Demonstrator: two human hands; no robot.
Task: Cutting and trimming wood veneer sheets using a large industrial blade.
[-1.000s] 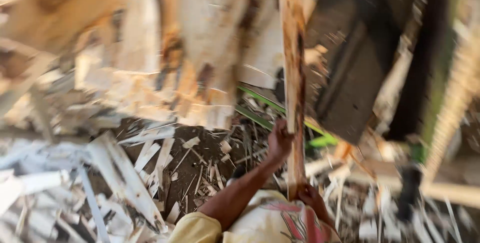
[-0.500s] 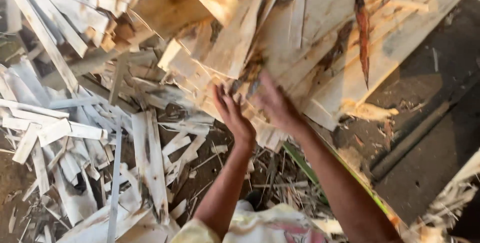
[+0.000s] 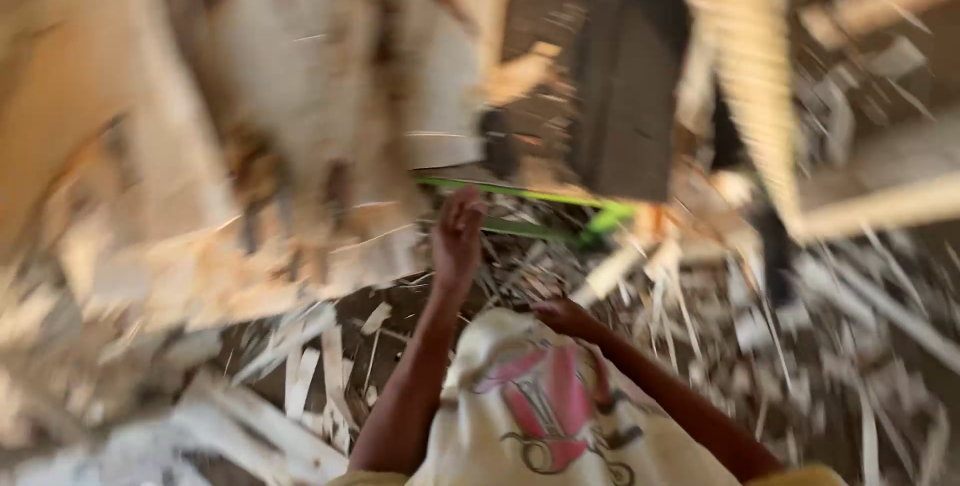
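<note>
I'm looking straight down, and the whole view is badly smeared. My left hand point(image 3: 458, 236) is raised in the middle, fingers up and loosely curled, right at the near edge of the big pale wood slab point(image 3: 300, 126) that fills the far left. Whether the fingertips touch the slab I cannot tell; the blur eats that edge. The grip there looks narrow, with nothing clearly in it.

My right hand point(image 3: 565, 316) is lower and nearer to me, just right of centre, fingers pointing left above the cream shirt point(image 3: 540, 406) with its pink print. Its grip I cannot tell either: I see the back of the hand, not what the fingers do.

Between the two hands and a little farther off lies a green strip point(image 3: 520, 196), running left to right across the floor, with a brighter green end on the right. Pale wood slivers point(image 3: 300, 376) litter the dark floor point(image 3: 400, 296) all around, thick at the near left and spread out to the right. A dark board point(image 3: 630, 76) stands at the far centre, beyond the green strip, and a pale ridged pole point(image 3: 745, 76) slants down just right of it.
</note>
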